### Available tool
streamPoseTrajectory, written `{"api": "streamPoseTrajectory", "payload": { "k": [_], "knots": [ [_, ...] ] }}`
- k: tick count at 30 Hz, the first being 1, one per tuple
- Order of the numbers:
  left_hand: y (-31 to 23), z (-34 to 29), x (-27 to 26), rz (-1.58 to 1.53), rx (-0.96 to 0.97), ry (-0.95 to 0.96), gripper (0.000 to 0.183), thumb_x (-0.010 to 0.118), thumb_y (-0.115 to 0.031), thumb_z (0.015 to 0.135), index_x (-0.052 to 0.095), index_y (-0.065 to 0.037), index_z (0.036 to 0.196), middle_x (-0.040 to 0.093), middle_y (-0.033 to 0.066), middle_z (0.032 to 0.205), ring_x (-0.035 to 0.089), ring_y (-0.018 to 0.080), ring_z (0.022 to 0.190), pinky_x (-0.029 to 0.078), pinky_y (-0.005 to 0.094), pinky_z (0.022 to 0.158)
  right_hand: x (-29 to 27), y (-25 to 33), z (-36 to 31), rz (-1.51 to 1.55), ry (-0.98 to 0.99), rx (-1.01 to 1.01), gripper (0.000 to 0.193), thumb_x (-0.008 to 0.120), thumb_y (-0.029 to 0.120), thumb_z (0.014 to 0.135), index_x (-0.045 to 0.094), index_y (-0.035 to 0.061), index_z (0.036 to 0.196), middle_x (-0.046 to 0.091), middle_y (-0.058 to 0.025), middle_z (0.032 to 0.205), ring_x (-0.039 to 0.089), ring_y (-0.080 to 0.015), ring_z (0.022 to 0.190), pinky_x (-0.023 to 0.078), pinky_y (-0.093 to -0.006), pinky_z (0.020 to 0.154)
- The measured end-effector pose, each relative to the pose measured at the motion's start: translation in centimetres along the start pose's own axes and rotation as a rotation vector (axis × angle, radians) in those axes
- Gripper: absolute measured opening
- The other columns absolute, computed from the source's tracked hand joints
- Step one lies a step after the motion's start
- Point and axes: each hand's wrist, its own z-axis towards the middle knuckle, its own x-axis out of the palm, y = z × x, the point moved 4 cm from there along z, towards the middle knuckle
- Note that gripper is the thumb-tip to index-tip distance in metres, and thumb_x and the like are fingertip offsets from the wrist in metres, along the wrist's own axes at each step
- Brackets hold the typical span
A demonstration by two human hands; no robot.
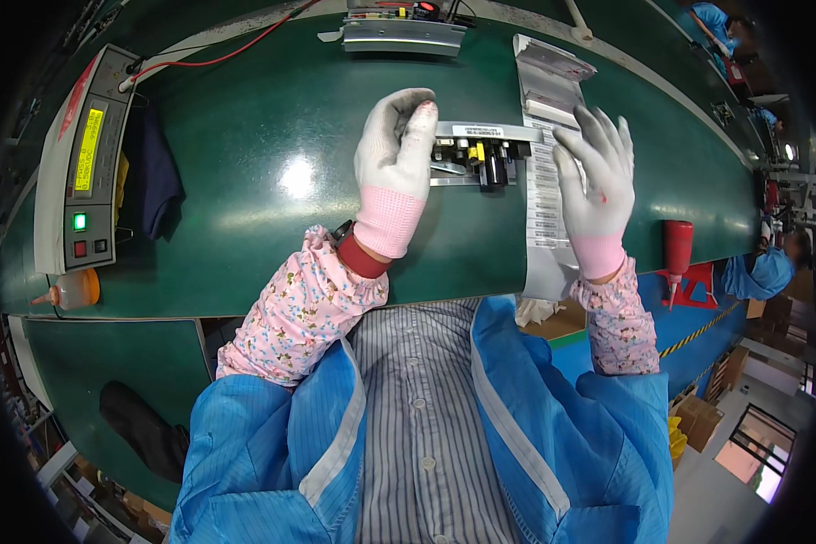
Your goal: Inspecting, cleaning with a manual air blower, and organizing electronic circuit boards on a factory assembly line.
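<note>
My left hand, in a white knit glove with a pink cuff, grips the left end of a power supply module. The module has an open metal frame with dark and yellow components, and a white barcode label lies along its far edge. My right hand, gloved the same way, is just past the module's right end with its fingers apart. Beside that hand, a long backing strip of barcode labels runs towards the table's near edge; whether the fingertips touch it I cannot tell.
A tester with a lit yellow display stands at the left, a red lead running from it. Near it are a dark blue cloth and an orange-capped bottle. Another metal-cased module sits at the back; a red bottle stands right.
</note>
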Motion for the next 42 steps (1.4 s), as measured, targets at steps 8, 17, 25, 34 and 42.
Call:
{"api": "streamPoseTrajectory", "payload": {
  "k": [8, 17, 25, 34, 42],
  "knots": [
    [0.5, 0.2, 0.2, -0.041, 0.017, 0.003, 0.029, 0.068, -0.013, 0.097, 0.064, 0.003, 0.121, 0.069, 0.0111, 0.111, 0.064, 0.0176, 0.100, 0.051, 0.0284, 0.091, 2.3, -3.2, 1.0, 0.513, 0.442, 0.515, 0.050, 0.075, 0.016, 0.086, 0.063, 0.0003, 0.132, 0.068, -0.0140, 0.124, 0.062, -0.0227, 0.113, 0.046, -0.0315, 0.102],
    [-0.8, -1.8, 1.6, -0.466, -0.370, 0.510, 0.045, 0.073, 0.001, 0.091, 0.058, 0.004, 0.133, 0.070, 0.0120, 0.115, 0.068, 0.0197, 0.101, 0.054, 0.0292, 0.095, 1.1, -4.4, 0.7, 0.987, 0.252, 0.567, 0.058, 0.080, 0.023, 0.085, 0.062, -0.0073, 0.130, 0.069, -0.0157, 0.124, 0.064, -0.0217, 0.109, 0.050, -0.0304, 0.097],
    [0.7, -1.7, 1.7, -0.657, -0.424, 0.431, 0.034, 0.063, 0.004, 0.097, 0.059, 0.003, 0.130, 0.071, 0.0144, 0.115, 0.071, 0.0237, 0.101, 0.056, 0.0350, 0.096, -14.7, -19.5, -12.6, -0.749, 0.356, 0.915, 0.088, 0.087, 0.052, 0.071, 0.054, 0.0016, 0.135, 0.072, -0.0185, 0.110, 0.070, -0.0385, 0.097, 0.055, -0.0422, 0.085],
    [2.2, -2.0, 1.4, -0.736, -0.473, 0.405, 0.035, 0.062, 0.005, 0.096, 0.059, 0.004, 0.131, 0.071, 0.0162, 0.115, 0.071, 0.0269, 0.101, 0.057, 0.0399, 0.097, -16.4, -22.2, -16.3, -0.412, 0.336, 1.112, 0.052, 0.079, 0.038, 0.082, 0.063, 0.0015, 0.116, 0.071, -0.0121, 0.091, 0.065, -0.0233, 0.067, 0.054, -0.0350, 0.063],
    [0.5, -2.1, 1.8, -0.583, -0.416, 0.394, 0.051, 0.067, 0.012, 0.089, 0.051, 0.000, 0.136, 0.070, 0.0147, 0.115, 0.069, 0.0183, 0.098, 0.057, 0.0264, 0.090, -8.2, -3.2, -3.1, 1.292, -0.423, 0.581, 0.065, 0.075, 0.026, 0.089, 0.045, 0.0019, 0.142, 0.056, -0.0233, 0.132, 0.060, -0.0365, 0.121, 0.049, -0.0496, 0.103]
  ]
}}
